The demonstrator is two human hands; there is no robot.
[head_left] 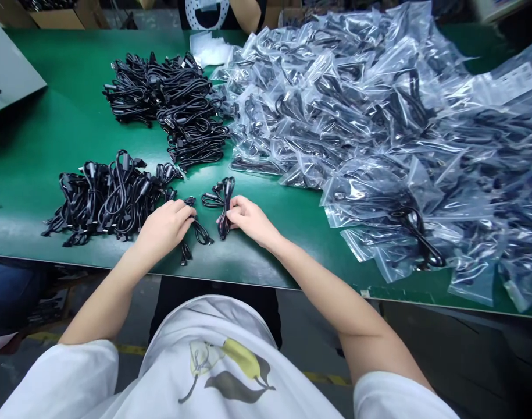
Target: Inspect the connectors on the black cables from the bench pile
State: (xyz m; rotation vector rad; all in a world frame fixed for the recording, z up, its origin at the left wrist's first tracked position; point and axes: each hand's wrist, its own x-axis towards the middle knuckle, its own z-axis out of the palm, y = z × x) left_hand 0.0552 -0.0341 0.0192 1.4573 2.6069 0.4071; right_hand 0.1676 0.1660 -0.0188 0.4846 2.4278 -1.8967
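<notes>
The coiled black cable [225, 205] is lying on the green workbench [52, 145], close to its front edge, and the right hand [250, 220] is holding it in a narrow pinch near the middle of the loops. A second black cable [200, 231] is lying just beside it, on the left side. The left hand [165, 230] is curving over its upper end in a similar narrow pinch, but the hand is hiding part of the cable, so I cannot tell how firm this grip is. Both cables are folded into short loops, with small connectors showing at their ends, probably to keep them compact and easy to handle. The hands are working close together, likely because this spot is in easy reach of both. Just left of the left hand, a heap of loose black cables [104, 201] is lying, and a second loose heap [170, 99] is sitting farther forward on the bench. These heaps seem to be kept apart from the large mass of clear plastic bags [357, 134], which is spreading across the right side of the bench with black cables inside. Some white packing material [209, 49] is lying at the back, between the second heap and the bags.
</notes>
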